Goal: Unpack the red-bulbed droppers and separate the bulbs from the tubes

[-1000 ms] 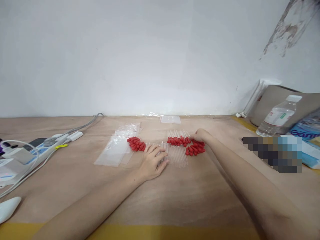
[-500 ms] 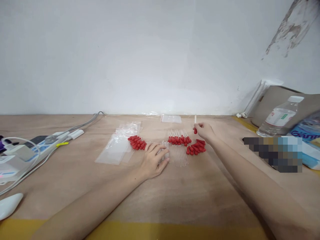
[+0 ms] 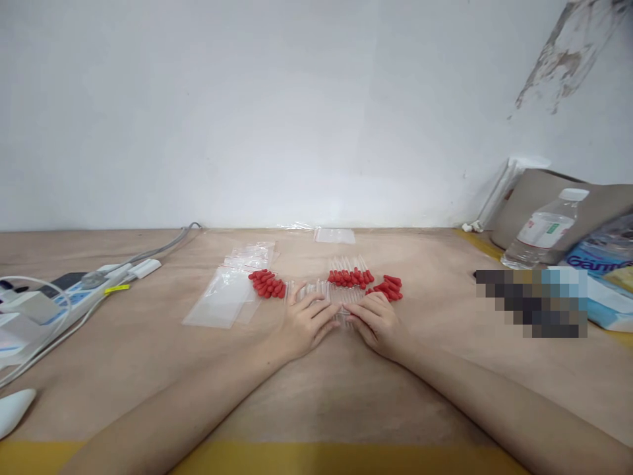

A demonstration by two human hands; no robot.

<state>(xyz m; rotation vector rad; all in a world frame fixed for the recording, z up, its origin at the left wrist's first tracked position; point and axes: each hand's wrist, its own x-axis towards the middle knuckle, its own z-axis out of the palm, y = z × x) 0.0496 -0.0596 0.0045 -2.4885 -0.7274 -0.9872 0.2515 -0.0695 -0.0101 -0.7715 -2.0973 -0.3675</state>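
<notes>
My left hand (image 3: 307, 324) rests low over the table, its fingers bent over glass tubes (image 3: 310, 288) and its thumb and forefinger pinched together. My right hand (image 3: 378, 323) meets it from the other side, thumb and fingers closed. A thin clear glass tube (image 3: 344, 312) shows between the two sets of fingertips. More loose glass tubes lie under and behind the hands. Just beyond is a row of droppers (image 3: 349, 277) with red rubber bulbs and glass stems pointing away. Loose red rubber bulbs (image 3: 267, 284) lie left of the tubes, and another pile of red bulbs (image 3: 390, 286) lies beside my right hand.
Clear plastic bags (image 3: 215, 300) lie at the left, and a small bag (image 3: 335, 235) lies near the wall. Further left are a power strip (image 3: 79, 290) with cables and a white mouse-shaped object (image 3: 14, 412). A water bottle (image 3: 546, 227) and a blue packet (image 3: 588, 297) are at the right.
My right hand has moved left and nearer from beyond the right bulb pile to meet my left hand. The red-bulbed dropper it held no longer shows in it. My left hand stays nearly in place.
</notes>
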